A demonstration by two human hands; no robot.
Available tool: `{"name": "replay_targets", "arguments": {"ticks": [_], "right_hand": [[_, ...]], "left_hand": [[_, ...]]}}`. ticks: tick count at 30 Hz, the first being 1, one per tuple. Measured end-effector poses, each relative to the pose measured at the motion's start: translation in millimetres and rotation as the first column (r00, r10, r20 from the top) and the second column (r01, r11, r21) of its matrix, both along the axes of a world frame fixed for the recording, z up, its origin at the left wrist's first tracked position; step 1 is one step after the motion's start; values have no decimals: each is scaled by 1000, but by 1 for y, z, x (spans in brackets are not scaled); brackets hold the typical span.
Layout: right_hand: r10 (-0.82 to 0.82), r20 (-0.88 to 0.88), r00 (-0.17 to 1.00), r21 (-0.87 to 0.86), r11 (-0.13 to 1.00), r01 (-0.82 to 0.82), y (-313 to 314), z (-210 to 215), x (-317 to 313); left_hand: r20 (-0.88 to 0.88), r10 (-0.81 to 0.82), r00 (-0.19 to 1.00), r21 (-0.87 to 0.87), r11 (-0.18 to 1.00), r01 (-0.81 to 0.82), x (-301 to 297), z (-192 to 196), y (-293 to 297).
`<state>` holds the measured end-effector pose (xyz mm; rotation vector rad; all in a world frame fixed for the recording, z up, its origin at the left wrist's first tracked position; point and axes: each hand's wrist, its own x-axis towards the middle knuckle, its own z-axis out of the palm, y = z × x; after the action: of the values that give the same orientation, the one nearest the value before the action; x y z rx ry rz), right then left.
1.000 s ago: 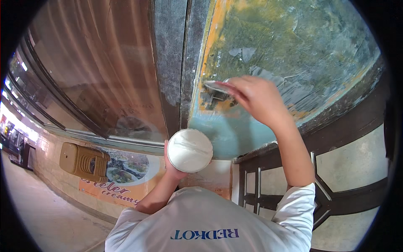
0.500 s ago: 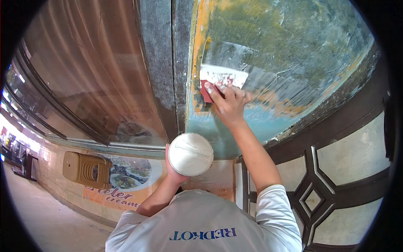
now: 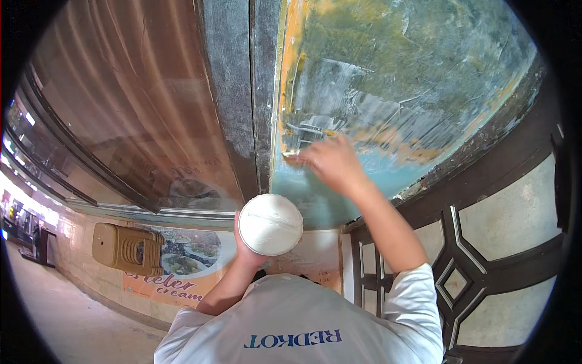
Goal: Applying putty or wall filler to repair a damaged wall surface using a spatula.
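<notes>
Tub (image 3: 270, 225): one, clamped in left fingers (image 3: 237, 227) | Spreader (image 3: 289, 158): one, clamped in right fingers (image 3: 311, 156)

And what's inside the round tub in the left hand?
White paste with a streaked surface spans the round tub; its depth and the tub's bottom are hidden beneath that surface.

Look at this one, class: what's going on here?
A person is at work at a patchy painted wall. The left hand supports a round tub filled with smooth white paste. The right hand grips a thin scraper, seen nearly edge-on, near the lower left of the dark green patch; the blur hides whether it touches. Pale streaks mark part of that patch. Off to the left is a stack of brown stools.
</notes>
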<state>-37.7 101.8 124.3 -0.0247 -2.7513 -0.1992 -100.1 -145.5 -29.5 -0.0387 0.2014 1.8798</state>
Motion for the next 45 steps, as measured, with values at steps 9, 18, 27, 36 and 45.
{"name": "replay_targets", "arguments": {"ticks": [9,18,27,36,45], "right_hand": [[6,-317,948,27,1000,2,11,163,12],[9,-701,713,260,935,243,12,46,-15],[-120,-480,869,6,990,140,-23,-134,19],[-222,-136,965,-41,975,219,48,43,51],[-30,-581,814,80,992,94,41,195,74]], "left_hand": [[23,-19,1000,37,999,18,-1,1,-2],[25,-9,1000,3,1000,9,1,-1,1],[10,38,999,-58,998,-38,1,-4,-2],[175,-9,985,104,995,-9,4,4,2],[9,-4,1000,-21,1000,4,16,-2,16]]}}
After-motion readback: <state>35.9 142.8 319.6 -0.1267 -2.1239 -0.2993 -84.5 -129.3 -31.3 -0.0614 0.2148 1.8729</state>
